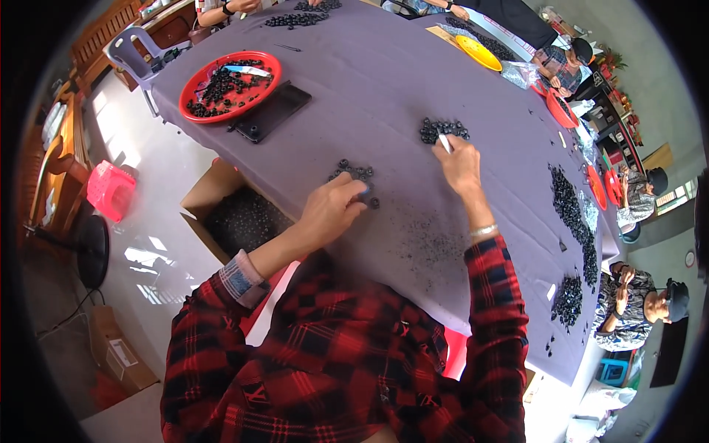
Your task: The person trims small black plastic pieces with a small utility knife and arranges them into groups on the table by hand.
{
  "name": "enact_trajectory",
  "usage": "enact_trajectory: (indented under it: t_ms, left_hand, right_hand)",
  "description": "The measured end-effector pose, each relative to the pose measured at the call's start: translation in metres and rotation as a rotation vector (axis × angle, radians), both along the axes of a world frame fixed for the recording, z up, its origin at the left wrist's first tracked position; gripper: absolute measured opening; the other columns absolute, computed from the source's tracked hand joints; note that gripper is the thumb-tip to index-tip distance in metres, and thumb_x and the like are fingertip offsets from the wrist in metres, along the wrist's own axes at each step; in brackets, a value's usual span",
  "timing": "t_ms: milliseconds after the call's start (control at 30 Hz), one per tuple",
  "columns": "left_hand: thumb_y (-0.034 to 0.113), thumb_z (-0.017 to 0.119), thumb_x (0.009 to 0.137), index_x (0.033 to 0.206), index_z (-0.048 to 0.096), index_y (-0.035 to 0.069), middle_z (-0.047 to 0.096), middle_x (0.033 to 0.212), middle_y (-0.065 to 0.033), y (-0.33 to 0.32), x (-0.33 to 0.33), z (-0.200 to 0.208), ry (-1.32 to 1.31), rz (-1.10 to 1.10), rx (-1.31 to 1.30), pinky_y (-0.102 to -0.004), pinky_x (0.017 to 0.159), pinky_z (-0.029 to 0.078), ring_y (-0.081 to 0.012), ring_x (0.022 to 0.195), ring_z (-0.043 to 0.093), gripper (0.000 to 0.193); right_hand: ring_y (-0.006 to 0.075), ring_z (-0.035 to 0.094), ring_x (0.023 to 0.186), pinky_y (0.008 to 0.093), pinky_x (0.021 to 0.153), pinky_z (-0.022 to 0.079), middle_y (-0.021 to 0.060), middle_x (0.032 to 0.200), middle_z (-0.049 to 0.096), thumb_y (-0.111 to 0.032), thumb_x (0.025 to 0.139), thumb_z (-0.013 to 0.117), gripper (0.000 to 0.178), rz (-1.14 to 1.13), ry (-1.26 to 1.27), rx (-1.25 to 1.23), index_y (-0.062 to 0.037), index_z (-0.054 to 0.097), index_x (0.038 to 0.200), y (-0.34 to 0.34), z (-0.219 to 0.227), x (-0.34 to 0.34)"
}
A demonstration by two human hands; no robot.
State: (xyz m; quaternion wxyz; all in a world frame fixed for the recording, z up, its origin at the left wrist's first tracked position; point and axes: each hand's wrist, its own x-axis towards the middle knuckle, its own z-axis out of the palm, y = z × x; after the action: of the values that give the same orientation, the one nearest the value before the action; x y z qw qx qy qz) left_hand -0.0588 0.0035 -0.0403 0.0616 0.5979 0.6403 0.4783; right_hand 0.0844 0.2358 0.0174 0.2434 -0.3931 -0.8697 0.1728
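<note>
My left hand (334, 210) is low over the purple tablecloth, its fingers drawn together at a small group of black ring-shaped parts (357, 171). A bit of blue shows at its fingertips, too small to make out. One loose black part (374, 202) lies beside those fingers. Farther right, my right hand (462, 168) grips a slim white pen-like tool (444, 143). The tool's tip reaches the near edge of a heap of black parts (442, 128). Between my forearms, fine black crumbs (432, 247) are scattered on the cloth.
A red tray (274, 66) of black parts and a blue-and-white tool stands far left by a dark phone-like slab (272, 112). Below the table edge is a cardboard box (209, 193) of black pieces. Long black piles (572, 214) lie right. Several people work around the table.
</note>
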Motion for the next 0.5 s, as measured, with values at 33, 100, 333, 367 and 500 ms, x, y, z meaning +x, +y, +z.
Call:
enact_trajectory:
  t_ms: [33,100,333,367,500]
  left_hand:
    - [0.005,0.07,0.075,0.095,0.056,0.002,0.052,0.078,-0.011,0.001,0.002,0.001,0.05,0.034,0.003,-0.0382,0.06,0.046,-0.0299,0.069,0.058,0.024]
    - [0.005,0.07,0.075,0.094,0.055,0.003,0.052,0.078,-0.0108,0.003,0.003,-0.001,0.093,0.079,0.007,-0.0393,0.059,0.045,-0.0302,0.068,0.058,0.025]
    - [0.001,0.073,0.072,0.096,0.052,0.001,0.048,0.072,-0.0093,-0.003,0.009,0.014,-0.022,0.055,0.045,-0.0366,0.057,0.044,-0.0251,0.064,0.054,0.032]
    - [0.001,0.071,0.075,0.097,0.052,0.001,0.052,0.075,-0.0078,-0.002,0.01,0.018,-0.104,0.004,0.055,-0.034,0.058,0.045,-0.021,0.065,0.055,0.029]
    - [0.006,0.067,0.084,0.103,0.051,0.001,0.063,0.088,-0.0046,0.009,0.015,0.019,-0.523,-0.037,0.015,-0.0268,0.061,0.047,-0.0115,0.075,0.059,0.025]
  right_hand:
    - [0.0342,0.063,0.089,0.0442,0.075,0.049,0.0143,0.092,0.066,-0.023,0.079,0.07,0.023,-0.023,-0.045,0.041,-0.0059,0.065,0.093,0.01,-0.005,-0.009]
    - [0.0335,0.063,0.092,0.0444,0.078,0.049,0.0129,0.095,0.066,-0.024,0.079,0.071,0.024,-0.007,-0.086,0.07,-0.0072,0.065,0.095,0.017,-0.012,-0.028]
    - [0.0338,0.063,0.091,0.0431,0.078,0.05,0.0131,0.091,0.067,-0.027,0.077,0.07,0.025,-0.066,-0.244,0.078,-0.0078,0.066,0.092,0.032,-0.021,-0.047]
    - [0.0338,0.064,0.087,0.0431,0.076,0.05,0.0134,0.088,0.067,-0.026,0.077,0.069,0.023,-0.077,-0.215,0.066,-0.0075,0.066,0.091,0.033,-0.021,-0.044]
    - [0.0334,0.065,0.075,0.0395,0.069,0.051,0.0141,0.079,0.066,-0.018,0.075,0.067,0.017,0.038,0.021,0.036,-0.0042,0.065,0.085,-0.001,-0.007,-0.026]
